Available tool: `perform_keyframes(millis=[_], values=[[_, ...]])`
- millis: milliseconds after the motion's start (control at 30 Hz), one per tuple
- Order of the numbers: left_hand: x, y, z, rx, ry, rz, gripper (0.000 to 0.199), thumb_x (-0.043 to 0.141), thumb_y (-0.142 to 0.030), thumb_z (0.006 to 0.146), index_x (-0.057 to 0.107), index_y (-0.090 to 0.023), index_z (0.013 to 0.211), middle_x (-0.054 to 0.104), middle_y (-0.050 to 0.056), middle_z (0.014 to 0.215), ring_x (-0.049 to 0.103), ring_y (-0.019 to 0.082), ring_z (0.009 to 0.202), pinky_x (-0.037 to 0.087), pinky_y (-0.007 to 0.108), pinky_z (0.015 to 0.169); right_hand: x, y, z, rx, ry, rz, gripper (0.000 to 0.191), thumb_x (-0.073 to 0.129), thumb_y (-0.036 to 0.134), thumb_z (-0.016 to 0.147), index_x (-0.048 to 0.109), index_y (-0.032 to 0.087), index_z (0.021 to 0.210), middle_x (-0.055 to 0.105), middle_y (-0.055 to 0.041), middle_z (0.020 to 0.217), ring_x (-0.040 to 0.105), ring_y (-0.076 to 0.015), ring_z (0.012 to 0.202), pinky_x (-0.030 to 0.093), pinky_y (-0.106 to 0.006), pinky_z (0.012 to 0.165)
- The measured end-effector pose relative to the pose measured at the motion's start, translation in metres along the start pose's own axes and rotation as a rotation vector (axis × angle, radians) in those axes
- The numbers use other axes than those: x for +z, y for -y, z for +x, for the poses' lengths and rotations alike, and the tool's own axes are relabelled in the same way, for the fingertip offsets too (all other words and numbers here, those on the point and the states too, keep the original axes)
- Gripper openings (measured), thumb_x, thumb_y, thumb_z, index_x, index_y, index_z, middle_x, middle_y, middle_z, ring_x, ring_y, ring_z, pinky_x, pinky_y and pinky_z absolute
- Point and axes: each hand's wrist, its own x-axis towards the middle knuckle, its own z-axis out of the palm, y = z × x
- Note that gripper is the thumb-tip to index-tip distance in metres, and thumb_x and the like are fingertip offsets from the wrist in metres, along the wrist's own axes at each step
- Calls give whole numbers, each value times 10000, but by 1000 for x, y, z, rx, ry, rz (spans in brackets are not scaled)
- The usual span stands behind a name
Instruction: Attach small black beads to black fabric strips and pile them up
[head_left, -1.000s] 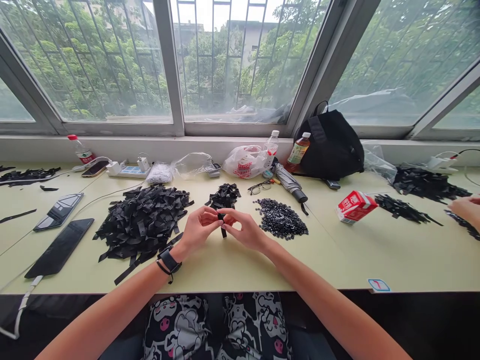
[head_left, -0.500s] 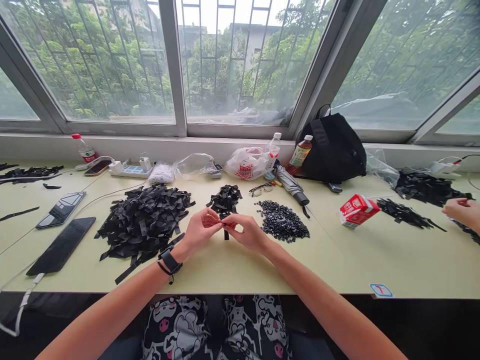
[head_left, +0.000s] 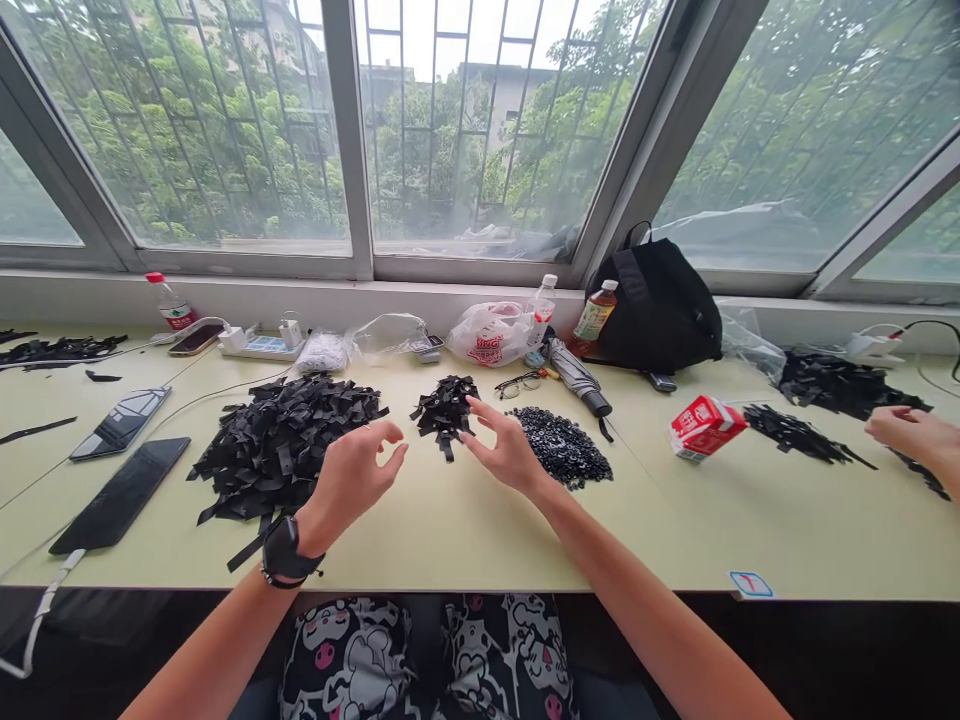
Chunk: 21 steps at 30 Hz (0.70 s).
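Note:
My left hand [head_left: 358, 478] hovers at the right edge of a large heap of short black strips [head_left: 281, 450], its thumb and fingers apart and nothing between them. My right hand [head_left: 504, 448] is open, fingertips beside a smaller pile of black strips [head_left: 446, 402] in the middle of the table. I see nothing held in it. Just right of that hand spreads a pile of small black ring-like pieces [head_left: 574, 450], partly hidden by the hand.
Two dark phones [head_left: 120, 495] lie at the left. A red carton [head_left: 705, 428] stands to the right. Farther back are glasses [head_left: 517, 382], a folded umbrella [head_left: 576, 375], bottles and a black backpack [head_left: 660, 305]. Another person's hand [head_left: 911, 440] is at the far right, near more black strips [head_left: 799, 433].
My hands were pinched together over a black strip; they have come apart. The left moved left and down, the right opened by the small pile. The strip is no longer between them.

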Motion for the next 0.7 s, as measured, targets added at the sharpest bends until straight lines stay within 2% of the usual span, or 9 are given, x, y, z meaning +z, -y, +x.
perform_keyframes(millis=[167,300,400,500,600,700], values=[[-62,50,-6,-133,-57,414,176,650,-414,895,705,-261,962,760,67,925,685,311,851,446,353,677,-6,1,2,-31,16,-116,345,686,332,907,702,229,1236,751,-113,1177,715,-283,998,585,-487,924],[-96,92,1,-200,-63,471,311,636,-459,879,712,-229,1074,755,117,1002,682,336,924,479,382,754,-6,4,2,-76,34,-150,222,670,315,913,719,236,1114,756,-92,1036,698,-263,917,568,-439,841],[-104,114,11,-143,-23,385,376,671,-473,840,740,-244,1130,750,106,987,685,320,912,489,378,802,-7,5,2,-80,56,-136,173,669,311,913,723,238,1060,749,-84,983,689,-256,879,553,-423,820],[-104,124,18,-113,9,340,303,679,-465,824,790,-271,1027,743,79,945,677,295,871,487,354,778,-9,7,2,-66,67,-125,139,681,308,903,729,236,1013,749,-81,957,685,-254,853,543,-421,823],[-103,119,20,-121,-115,383,230,632,-411,857,796,-259,916,735,62,916,663,261,825,473,333,747,-16,9,4,-61,40,-145,118,667,312,909,731,239,976,752,-74,941,684,-251,843,539,-412,815],[-105,102,20,-172,-286,377,243,625,-387,882,798,-230,948,688,19,729,626,205,667,467,315,700,-30,5,10,-37,-48,-184,151,630,346,927,731,234,929,758,-71,906,683,-249,822,534,-382,746]])
